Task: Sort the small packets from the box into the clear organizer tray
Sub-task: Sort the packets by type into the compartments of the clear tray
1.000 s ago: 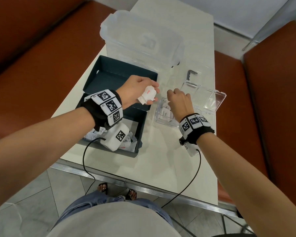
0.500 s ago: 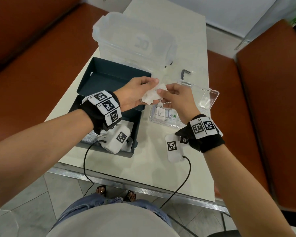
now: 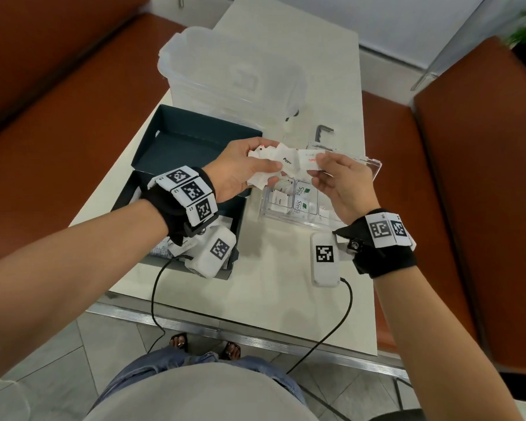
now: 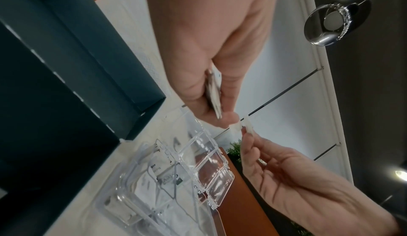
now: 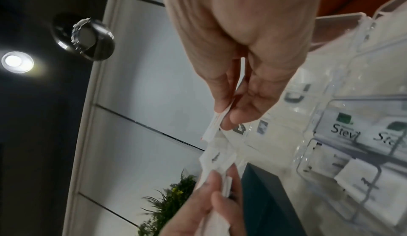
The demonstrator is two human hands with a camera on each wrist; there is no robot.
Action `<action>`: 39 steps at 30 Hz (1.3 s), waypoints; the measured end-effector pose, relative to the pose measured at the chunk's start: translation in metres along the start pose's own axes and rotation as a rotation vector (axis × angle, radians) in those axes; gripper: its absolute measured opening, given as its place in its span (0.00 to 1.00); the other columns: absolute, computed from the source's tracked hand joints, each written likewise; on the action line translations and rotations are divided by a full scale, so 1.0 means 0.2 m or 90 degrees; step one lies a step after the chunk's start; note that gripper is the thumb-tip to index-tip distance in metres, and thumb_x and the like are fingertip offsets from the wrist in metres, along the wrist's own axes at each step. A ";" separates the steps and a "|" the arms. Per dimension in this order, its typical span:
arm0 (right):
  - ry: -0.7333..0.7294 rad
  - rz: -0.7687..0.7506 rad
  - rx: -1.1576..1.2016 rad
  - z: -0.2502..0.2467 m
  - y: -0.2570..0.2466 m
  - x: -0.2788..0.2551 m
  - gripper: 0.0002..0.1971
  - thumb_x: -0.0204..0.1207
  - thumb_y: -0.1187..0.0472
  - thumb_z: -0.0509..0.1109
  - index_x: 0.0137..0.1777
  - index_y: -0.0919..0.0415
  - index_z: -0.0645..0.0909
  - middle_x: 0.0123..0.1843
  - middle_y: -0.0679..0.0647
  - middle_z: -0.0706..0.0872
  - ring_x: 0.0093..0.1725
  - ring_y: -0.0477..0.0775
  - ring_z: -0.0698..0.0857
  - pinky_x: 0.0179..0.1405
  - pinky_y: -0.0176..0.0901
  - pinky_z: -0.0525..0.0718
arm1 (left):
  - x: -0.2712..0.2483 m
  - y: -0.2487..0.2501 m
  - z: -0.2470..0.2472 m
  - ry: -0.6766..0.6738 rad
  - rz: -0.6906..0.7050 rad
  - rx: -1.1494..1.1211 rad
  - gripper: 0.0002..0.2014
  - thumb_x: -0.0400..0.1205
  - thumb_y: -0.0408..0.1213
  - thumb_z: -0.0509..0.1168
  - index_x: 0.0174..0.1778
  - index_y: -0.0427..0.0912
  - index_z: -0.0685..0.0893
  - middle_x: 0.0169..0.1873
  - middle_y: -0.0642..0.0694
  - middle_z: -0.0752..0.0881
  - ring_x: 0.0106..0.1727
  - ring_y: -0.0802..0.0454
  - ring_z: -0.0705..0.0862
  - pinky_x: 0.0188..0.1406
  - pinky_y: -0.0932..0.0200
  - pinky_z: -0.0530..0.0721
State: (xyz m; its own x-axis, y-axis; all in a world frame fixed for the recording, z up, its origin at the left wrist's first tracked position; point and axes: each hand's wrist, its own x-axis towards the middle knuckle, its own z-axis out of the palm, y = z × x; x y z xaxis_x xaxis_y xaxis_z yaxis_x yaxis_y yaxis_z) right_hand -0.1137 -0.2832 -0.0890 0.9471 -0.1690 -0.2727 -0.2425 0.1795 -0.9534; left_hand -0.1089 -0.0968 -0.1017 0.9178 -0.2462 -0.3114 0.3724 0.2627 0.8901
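My left hand (image 3: 269,164) holds a bundle of small white packets (image 3: 281,159) above the gap between the dark teal box (image 3: 195,141) and the clear organizer tray (image 3: 266,214). My right hand (image 3: 318,167) pinches one red-printed packet (image 3: 308,161) at the bundle's right end. The left wrist view shows the left hand (image 4: 220,112) gripping packets (image 4: 214,91) edge-on. The right wrist view shows the right hand (image 5: 223,119) pinching the packet (image 5: 211,131). Inside the tray (image 5: 312,135) lie sorted packets, some green-labelled. More packets (image 3: 161,250) lie in the box, mostly hidden by my wrist.
A large translucent lidded container (image 3: 231,77) stands behind the box. A metal hex key (image 3: 324,130) lies behind the tray's open lid (image 3: 369,167). Orange bench seats flank the narrow white table (image 3: 271,293), whose front edge is near my body.
My right hand has left the tray, risen to the bundle in my left hand and taken a pinch on one packet. The left hand moved slightly right with the bundle.
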 end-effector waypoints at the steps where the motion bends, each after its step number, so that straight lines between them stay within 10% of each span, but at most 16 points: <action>1: -0.002 0.015 0.025 -0.01 0.00 -0.01 0.01 0.78 0.68 0.71 0.47 0.63 0.82 0.38 0.55 0.89 0.33 0.51 0.86 0.32 0.37 0.84 | 0.00 -0.01 0.01 0.007 0.007 0.000 0.19 0.77 0.18 0.69 0.63 0.35 0.82 0.59 0.35 0.85 0.49 0.45 0.89 0.41 0.56 0.91; 10: 0.017 -0.036 -0.014 -0.05 0.01 0.03 0.05 0.78 0.74 0.69 0.47 0.64 0.81 0.38 0.56 0.84 0.32 0.48 0.82 0.35 0.36 0.85 | 0.01 -0.02 0.07 0.092 0.031 -0.036 0.16 0.77 0.17 0.68 0.58 0.36 0.82 0.58 0.33 0.84 0.39 0.46 0.88 0.30 0.62 0.87; 16: 0.128 -0.096 -0.359 -0.22 -0.01 0.21 0.08 0.78 0.69 0.69 0.54 0.65 0.85 0.38 0.53 0.86 0.33 0.46 0.85 0.36 0.37 0.87 | 0.00 0.01 0.03 0.121 0.041 -0.047 0.17 0.78 0.17 0.67 0.60 0.35 0.81 0.54 0.36 0.84 0.38 0.47 0.88 0.28 0.62 0.86; 25: 0.105 -0.094 -1.013 -0.51 0.01 0.31 0.11 0.80 0.65 0.64 0.51 0.50 0.87 0.55 0.56 0.87 0.55 0.62 0.83 0.65 0.62 0.77 | -0.01 -0.04 0.05 0.115 0.013 0.005 0.15 0.79 0.18 0.67 0.58 0.37 0.81 0.59 0.32 0.84 0.33 0.48 0.84 0.24 0.65 0.82; 33: -0.008 -0.045 -1.167 -0.54 0.15 0.34 0.12 0.81 0.60 0.65 0.41 0.43 0.84 0.46 0.47 0.89 0.51 0.56 0.82 0.68 0.62 0.61 | 0.04 -0.05 0.15 0.098 0.002 0.021 0.14 0.78 0.18 0.68 0.55 0.39 0.83 0.54 0.35 0.85 0.28 0.53 0.86 0.25 0.64 0.83; 39: -0.039 -0.048 -1.220 -0.56 0.21 0.37 0.12 0.83 0.57 0.65 0.55 0.38 0.86 0.49 0.45 0.88 0.55 0.54 0.76 0.65 0.59 0.60 | 0.07 -0.07 0.21 0.086 -0.003 0.011 0.13 0.77 0.17 0.69 0.49 0.40 0.84 0.57 0.33 0.85 0.40 0.44 0.85 0.29 0.61 0.85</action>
State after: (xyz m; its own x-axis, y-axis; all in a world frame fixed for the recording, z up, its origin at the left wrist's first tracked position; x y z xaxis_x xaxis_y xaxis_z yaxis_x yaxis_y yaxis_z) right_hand -0.0774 -0.3972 -0.1638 0.9596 -0.0874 -0.2674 -0.0390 -0.9827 0.1812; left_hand -0.1067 -0.1437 -0.1056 0.9264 -0.1191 -0.3571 0.3760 0.2456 0.8935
